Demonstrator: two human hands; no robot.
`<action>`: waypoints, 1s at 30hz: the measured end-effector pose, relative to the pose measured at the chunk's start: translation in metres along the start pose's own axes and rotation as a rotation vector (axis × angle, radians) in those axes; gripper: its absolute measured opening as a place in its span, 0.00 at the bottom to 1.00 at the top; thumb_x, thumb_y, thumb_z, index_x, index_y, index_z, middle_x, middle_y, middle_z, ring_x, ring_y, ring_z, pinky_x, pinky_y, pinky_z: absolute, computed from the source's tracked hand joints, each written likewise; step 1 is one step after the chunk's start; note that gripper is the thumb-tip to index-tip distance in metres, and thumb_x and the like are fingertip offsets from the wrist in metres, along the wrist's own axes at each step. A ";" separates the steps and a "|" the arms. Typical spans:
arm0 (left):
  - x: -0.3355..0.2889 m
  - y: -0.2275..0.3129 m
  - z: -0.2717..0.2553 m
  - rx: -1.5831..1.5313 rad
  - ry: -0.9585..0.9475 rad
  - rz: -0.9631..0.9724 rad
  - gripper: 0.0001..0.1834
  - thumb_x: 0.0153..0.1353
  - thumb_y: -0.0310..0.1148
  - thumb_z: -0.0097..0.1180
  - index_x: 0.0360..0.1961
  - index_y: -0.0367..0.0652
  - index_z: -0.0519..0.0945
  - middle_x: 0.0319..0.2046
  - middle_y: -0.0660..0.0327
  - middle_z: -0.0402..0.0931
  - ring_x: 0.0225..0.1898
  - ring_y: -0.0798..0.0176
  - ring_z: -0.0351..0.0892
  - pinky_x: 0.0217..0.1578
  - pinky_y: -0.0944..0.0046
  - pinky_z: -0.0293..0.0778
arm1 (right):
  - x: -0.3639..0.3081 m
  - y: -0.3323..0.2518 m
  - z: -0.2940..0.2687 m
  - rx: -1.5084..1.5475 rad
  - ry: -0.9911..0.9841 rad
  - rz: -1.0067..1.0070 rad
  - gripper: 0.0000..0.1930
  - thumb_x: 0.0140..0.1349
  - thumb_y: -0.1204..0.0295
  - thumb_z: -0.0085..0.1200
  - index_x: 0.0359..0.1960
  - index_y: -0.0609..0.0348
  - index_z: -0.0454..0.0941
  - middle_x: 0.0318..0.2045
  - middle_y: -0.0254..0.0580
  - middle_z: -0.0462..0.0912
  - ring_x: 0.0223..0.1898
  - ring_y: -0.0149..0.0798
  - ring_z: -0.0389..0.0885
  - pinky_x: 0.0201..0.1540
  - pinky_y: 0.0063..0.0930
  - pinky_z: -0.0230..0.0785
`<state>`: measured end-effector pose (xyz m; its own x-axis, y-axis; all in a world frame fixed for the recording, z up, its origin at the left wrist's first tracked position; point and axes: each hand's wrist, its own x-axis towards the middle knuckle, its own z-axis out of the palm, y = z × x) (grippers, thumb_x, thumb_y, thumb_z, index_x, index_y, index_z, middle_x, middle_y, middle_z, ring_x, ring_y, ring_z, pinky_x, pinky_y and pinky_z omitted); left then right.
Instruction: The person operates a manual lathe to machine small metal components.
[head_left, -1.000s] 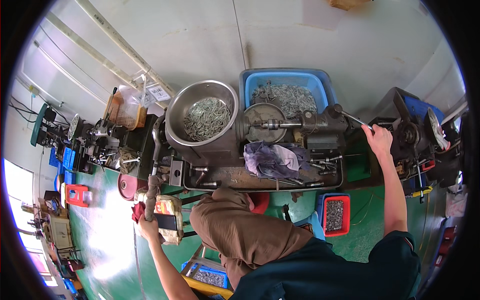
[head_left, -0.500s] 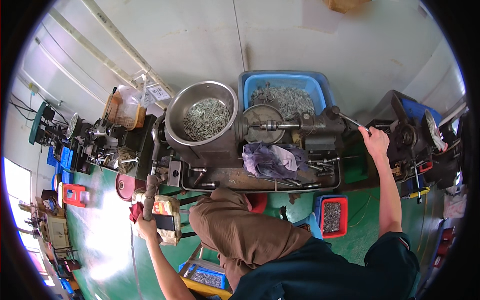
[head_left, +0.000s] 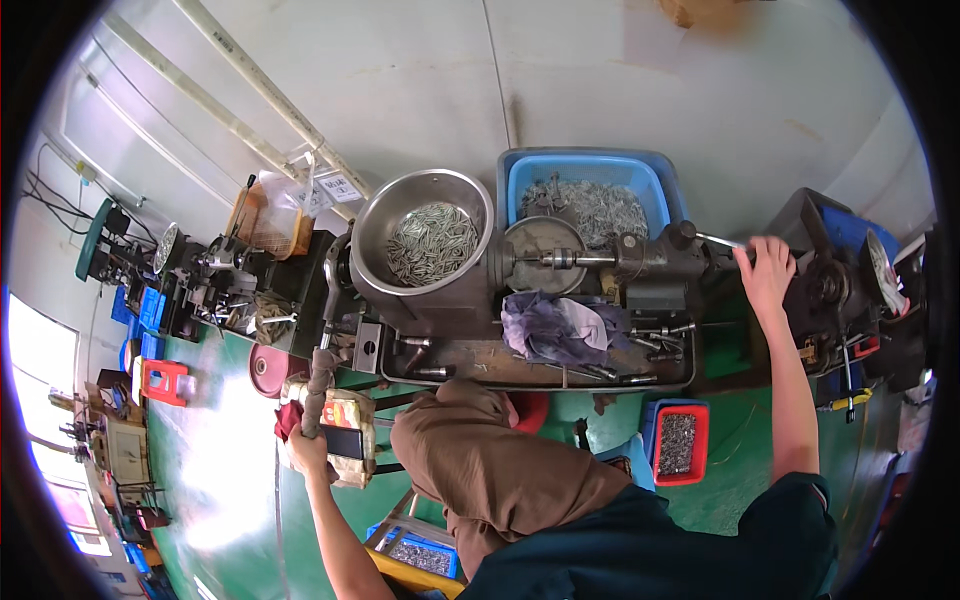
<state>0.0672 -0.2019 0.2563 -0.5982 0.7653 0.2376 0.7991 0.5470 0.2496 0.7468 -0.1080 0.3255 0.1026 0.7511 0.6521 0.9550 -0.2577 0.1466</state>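
Note:
My left hand is closed around the cloth-wrapped end of a long lever at the machine's left side. A red cloth lies against that hand. With my right hand I hold the outer end of a metal lever on the right part of a bench lathe; the fingers cover its tip. The lathe's chuck sits in the middle over a round metal dish. Behind my left arm's side, a steel pot full of small metal pins stands on the machine.
A blue basket of metal pieces stands by the wall. Purple rags and loose tools lie in the machine's tray. A red bin of small parts is on the floor. Other machines flank both sides.
The right lever has swung away from me toward the wall, my right hand moving with it. My left hand keeps its grip. The whole view has shifted slightly.

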 end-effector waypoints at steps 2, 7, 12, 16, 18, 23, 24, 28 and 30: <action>0.001 0.004 0.001 -0.022 -0.010 0.000 0.10 0.38 0.32 0.55 0.24 0.38 0.74 0.19 0.48 0.73 0.26 0.45 0.72 0.27 0.53 0.66 | 0.019 -0.010 0.014 -0.056 0.122 0.031 0.14 0.46 0.61 0.54 0.33 0.53 0.71 0.34 0.37 0.72 0.46 0.41 0.64 0.44 0.41 0.55; 0.002 -0.007 0.004 0.018 -0.003 -0.014 0.12 0.37 0.32 0.55 0.26 0.39 0.75 0.22 0.48 0.73 0.28 0.45 0.72 0.30 0.53 0.67 | 0.058 -0.121 0.042 0.478 -0.122 0.034 0.11 0.43 0.61 0.54 0.27 0.49 0.75 0.34 0.38 0.74 0.44 0.41 0.67 0.43 0.41 0.57; 0.005 -0.004 -0.002 -0.005 -0.062 -0.073 0.13 0.37 0.33 0.56 0.27 0.40 0.76 0.23 0.48 0.74 0.29 0.45 0.72 0.31 0.53 0.67 | 0.060 -0.227 0.038 0.866 -0.667 -0.132 0.06 0.38 0.64 0.55 0.19 0.48 0.78 0.24 0.38 0.78 0.36 0.44 0.73 0.40 0.37 0.66; 0.002 -0.012 0.007 0.032 -0.006 -0.054 0.13 0.36 0.33 0.56 0.27 0.40 0.76 0.22 0.48 0.74 0.28 0.45 0.73 0.30 0.53 0.68 | 0.054 -0.259 0.039 0.985 -0.798 -0.199 0.06 0.36 0.66 0.54 0.18 0.50 0.78 0.24 0.39 0.78 0.33 0.43 0.75 0.39 0.33 0.67; -0.009 0.000 0.004 0.035 -0.046 -0.119 0.13 0.37 0.34 0.56 0.26 0.40 0.76 0.21 0.48 0.74 0.27 0.45 0.73 0.29 0.52 0.68 | 0.052 -0.263 0.040 0.959 -0.831 -0.209 0.06 0.36 0.67 0.54 0.19 0.51 0.78 0.24 0.40 0.79 0.32 0.42 0.76 0.38 0.32 0.68; -0.040 0.035 -0.006 0.084 0.033 -0.115 0.11 0.36 0.35 0.56 0.22 0.41 0.75 0.19 0.49 0.73 0.25 0.45 0.73 0.26 0.51 0.67 | 0.050 -0.265 0.042 0.981 -0.793 -0.208 0.07 0.36 0.67 0.54 0.19 0.52 0.78 0.24 0.41 0.79 0.31 0.42 0.76 0.37 0.32 0.68; -0.043 0.038 -0.005 0.080 0.059 -0.126 0.10 0.37 0.35 0.55 0.21 0.41 0.74 0.19 0.49 0.73 0.25 0.45 0.73 0.26 0.51 0.67 | 0.050 -0.266 0.041 0.979 -0.803 -0.217 0.07 0.36 0.67 0.53 0.19 0.52 0.78 0.24 0.42 0.79 0.31 0.43 0.76 0.37 0.32 0.68; -0.055 0.047 -0.005 0.052 0.037 -0.181 0.09 0.38 0.36 0.54 0.21 0.42 0.74 0.18 0.49 0.73 0.24 0.45 0.73 0.26 0.51 0.66 | 0.051 -0.268 0.036 0.974 -0.807 -0.225 0.07 0.36 0.67 0.53 0.20 0.53 0.78 0.24 0.42 0.78 0.31 0.43 0.76 0.37 0.33 0.67; -0.062 0.056 -0.008 0.066 -0.013 -0.214 0.10 0.40 0.37 0.53 0.21 0.42 0.73 0.18 0.50 0.73 0.24 0.45 0.73 0.26 0.51 0.66 | 0.051 -0.269 0.036 0.963 -0.804 -0.246 0.08 0.36 0.67 0.53 0.20 0.53 0.78 0.25 0.42 0.78 0.32 0.44 0.76 0.37 0.33 0.67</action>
<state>0.1484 -0.2211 0.2630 -0.7537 0.6337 0.1742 0.6568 0.7178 0.2309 0.5056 0.0214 0.2924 -0.2881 0.9576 0.0039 0.7531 0.2291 -0.6168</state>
